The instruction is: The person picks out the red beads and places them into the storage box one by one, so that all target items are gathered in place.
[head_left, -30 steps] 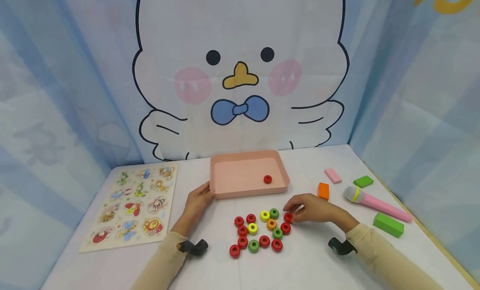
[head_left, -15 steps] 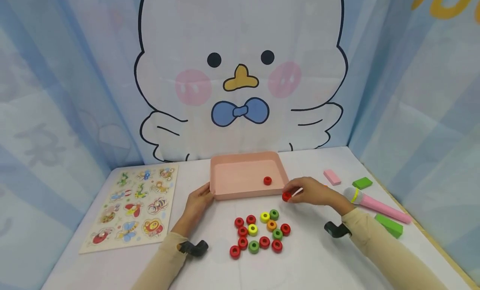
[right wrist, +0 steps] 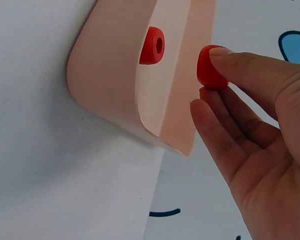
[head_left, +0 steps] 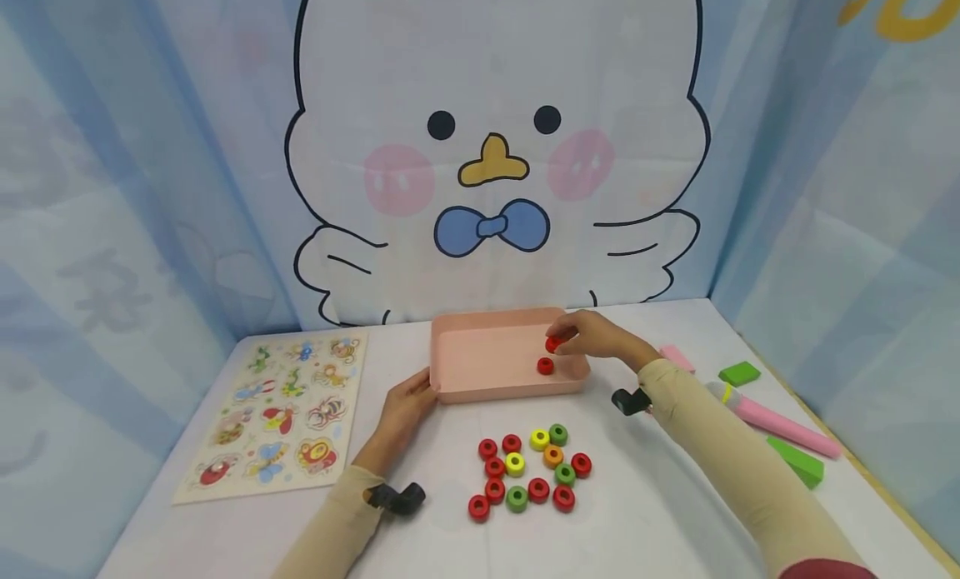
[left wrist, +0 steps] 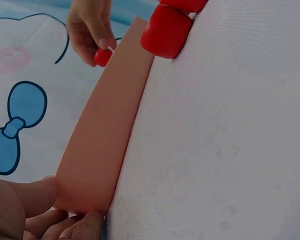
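A shallow pink tray [head_left: 483, 354] stands at the back of the white table. My left hand [head_left: 405, 408] grips its near left corner; in the left wrist view the thumb lies at the tray wall [left wrist: 102, 130], with curled fingers below. Over the tray's right side, my right hand [head_left: 596, 336] pinches a red bead [right wrist: 210, 67] between thumb and fingers. Another red bead [head_left: 545, 366] lies on the tray floor just below it. Nearer me, several loose beads are grouped on the table, among them a yellow bead [head_left: 514, 464], an orange bead [head_left: 552, 456] and a green bead [head_left: 517, 499].
At the left lies a wooden insect puzzle board [head_left: 277, 421]. On the right are a pink toy microphone [head_left: 783, 426], a green block [head_left: 797, 462], a flatter green block [head_left: 739, 373] and a pink block [head_left: 677, 358], partly behind the right arm. A printed curtain [head_left: 495, 271] hangs behind the table.
My right hand has picked a red bead from the right edge of the group and carried it up and over the tray. The left hand has stayed at the tray corner.
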`<state>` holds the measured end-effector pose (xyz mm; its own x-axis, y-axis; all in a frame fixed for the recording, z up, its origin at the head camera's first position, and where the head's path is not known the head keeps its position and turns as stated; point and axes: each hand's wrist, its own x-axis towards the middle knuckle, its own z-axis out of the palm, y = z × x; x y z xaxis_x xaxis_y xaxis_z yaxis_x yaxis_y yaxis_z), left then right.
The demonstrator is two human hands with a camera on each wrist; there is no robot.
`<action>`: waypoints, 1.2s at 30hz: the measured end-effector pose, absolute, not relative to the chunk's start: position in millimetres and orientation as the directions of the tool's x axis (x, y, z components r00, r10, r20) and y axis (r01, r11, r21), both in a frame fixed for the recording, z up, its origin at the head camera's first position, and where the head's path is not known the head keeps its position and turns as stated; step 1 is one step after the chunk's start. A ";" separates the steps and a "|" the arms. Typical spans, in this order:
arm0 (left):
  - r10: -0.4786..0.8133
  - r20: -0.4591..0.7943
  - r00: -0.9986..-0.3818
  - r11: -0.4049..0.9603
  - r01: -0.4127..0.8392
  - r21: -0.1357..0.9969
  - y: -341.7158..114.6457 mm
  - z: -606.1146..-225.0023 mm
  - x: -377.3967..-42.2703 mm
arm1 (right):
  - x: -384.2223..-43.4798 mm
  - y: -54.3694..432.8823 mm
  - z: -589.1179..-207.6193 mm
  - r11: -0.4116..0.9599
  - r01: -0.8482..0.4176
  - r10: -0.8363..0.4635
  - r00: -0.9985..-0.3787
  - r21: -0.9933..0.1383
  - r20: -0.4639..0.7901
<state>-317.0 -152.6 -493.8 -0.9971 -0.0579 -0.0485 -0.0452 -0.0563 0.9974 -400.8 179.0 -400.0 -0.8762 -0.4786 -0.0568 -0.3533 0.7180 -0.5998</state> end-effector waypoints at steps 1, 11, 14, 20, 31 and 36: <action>-0.056 -0.048 -0.997 -0.057 -0.045 0.997 -152.1 -493.7 -317.1 | -405.4 177.9 -401.3 0.723 -0.343 -0.471 -0.880 -0.599 -0.065; -0.044 -0.028 -0.999 -0.057 -0.025 0.998 -147.1 -494.3 -317.1 | -431.8 167.0 -415.8 0.775 -0.276 -0.423 -0.895 -0.569 -0.142; -0.033 -0.028 -0.999 -0.068 -0.026 0.997 -146.4 -495.4 -316.7 | -433.6 165.5 -420.7 0.786 -0.237 -0.398 -0.901 -0.572 -0.174; -0.034 -0.027 -0.999 -0.055 -0.025 0.998 -147.1 -494.2 -315.4 | -436.9 165.2 -427.1 0.796 -0.239 -0.398 -0.899 -0.556 -0.183; -0.052 -0.038 -0.998 -0.037 -0.036 0.999 -151.4 -491.9 -315.4 | -441.5 160.7 -428.0 0.795 -0.259 -0.409 -0.896 -0.548 -0.170; -0.041 -0.038 -0.998 -0.055 -0.035 0.998 -153.6 -491.7 -315.8 | -430.2 164.9 -422.2 0.780 -0.281 -0.414 -0.902 -0.559 -0.124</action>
